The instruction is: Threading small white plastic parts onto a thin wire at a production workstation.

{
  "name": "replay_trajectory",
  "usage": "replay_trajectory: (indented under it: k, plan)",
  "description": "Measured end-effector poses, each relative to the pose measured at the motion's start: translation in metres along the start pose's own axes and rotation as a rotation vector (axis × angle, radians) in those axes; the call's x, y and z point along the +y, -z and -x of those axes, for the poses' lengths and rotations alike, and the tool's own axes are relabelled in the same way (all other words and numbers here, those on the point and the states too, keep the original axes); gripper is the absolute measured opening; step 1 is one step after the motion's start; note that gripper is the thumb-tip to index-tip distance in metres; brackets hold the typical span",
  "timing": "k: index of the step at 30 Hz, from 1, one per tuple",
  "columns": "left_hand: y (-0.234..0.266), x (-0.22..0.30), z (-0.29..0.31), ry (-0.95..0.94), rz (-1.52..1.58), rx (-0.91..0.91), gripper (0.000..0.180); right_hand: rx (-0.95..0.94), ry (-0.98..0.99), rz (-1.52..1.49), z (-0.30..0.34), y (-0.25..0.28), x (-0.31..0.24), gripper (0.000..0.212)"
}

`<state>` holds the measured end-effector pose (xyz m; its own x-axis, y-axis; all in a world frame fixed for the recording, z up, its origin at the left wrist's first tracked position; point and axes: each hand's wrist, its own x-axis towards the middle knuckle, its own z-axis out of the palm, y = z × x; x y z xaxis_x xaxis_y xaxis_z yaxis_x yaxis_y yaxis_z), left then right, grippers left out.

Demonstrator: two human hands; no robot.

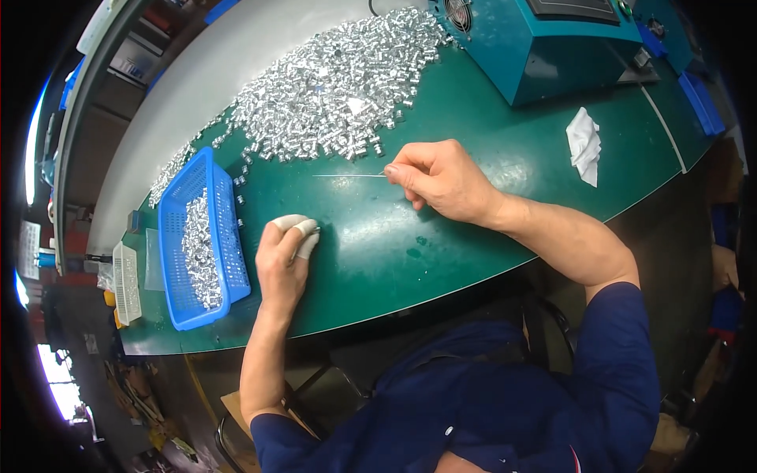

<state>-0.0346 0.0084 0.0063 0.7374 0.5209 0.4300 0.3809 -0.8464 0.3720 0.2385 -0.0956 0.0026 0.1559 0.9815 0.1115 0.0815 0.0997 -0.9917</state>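
Over the green table (378, 264), the right hand (448, 181) pinches a thin rod (351, 176) leftward; the curled left hand (284, 256) grips a metal piece (317, 229)

Ok so 1 thin, straight, pale rod (347, 176) stuck out sideways from the right hand (441, 181), well right of the blue basket (230, 244). 1 tiny shiny metal bit (317, 229), mostly hidden, peeked from the left hand (285, 256), nearer that basket.

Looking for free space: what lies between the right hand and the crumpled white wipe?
In the head view, only bare green tabletop shows between the right hand and the crumpled white wipe.
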Motion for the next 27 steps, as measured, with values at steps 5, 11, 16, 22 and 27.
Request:
replay_trajectory:
  k: [5, 11, 16, 22, 27]
  plan:
    - [0.012, 0.007, 0.008, 0.030, -0.070, -0.007, 0.020, 0.018, 0.025, -0.008, 0.000, 0.002, -0.009, 0.025]
    - [0.073, 0.005, 0.001, 0.061, -0.258, 0.125, 0.018, -0.010, -0.010, -0.034, -0.001, 0.004, -0.006, 0.025]
    - [0.126, -0.038, 0.006, 0.228, -0.590, 0.252, 0.024, -0.023, -0.013, -0.090, 0.002, -0.002, -0.002, 0.027]
    - [0.080, -0.006, -0.029, 0.175, -0.396, 0.160, 0.029, -0.073, -0.018, -0.043, 0.006, -0.001, -0.007, 0.025]
    - [0.000, -0.016, -0.078, 0.151, -0.208, 0.003, 0.026, -0.052, 0.058, 0.079, 0.004, -0.001, -0.006, 0.025]
